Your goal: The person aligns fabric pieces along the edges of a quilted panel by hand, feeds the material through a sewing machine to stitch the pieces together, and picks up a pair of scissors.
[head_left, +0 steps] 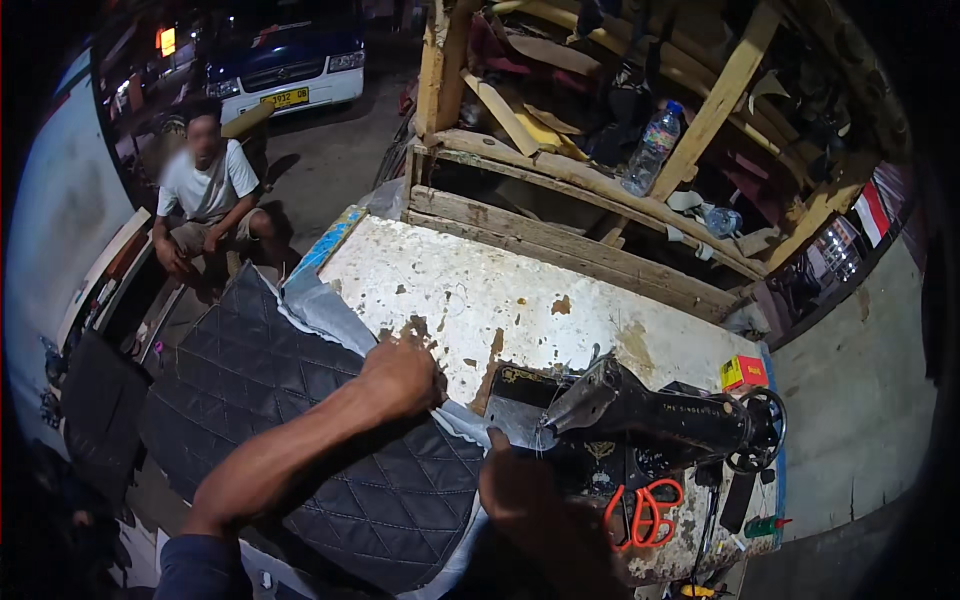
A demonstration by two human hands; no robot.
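My left hand (400,375) is closed on the edge of a black quilted sheet (250,370) with grey backing (330,310) and a white rim, lying over the left of the worn white table (450,280). My right hand (510,485) is at the sheet's edge beside the needle of a black sewing machine (660,420); its fingers are curled, mostly in shadow, and what they grip is hidden. Orange-handled scissors (650,510) lie right of that hand, below the machine. A red-and-yellow box (743,372) sits behind the handwheel.
A person (205,180) in a white shirt squats at the upper left, beyond the sheet, before a parked vehicle (285,60). A wooden rack (560,220) with scraps and plastic bottles (655,140) stands behind the table. A side shelf (105,270) runs along the left.
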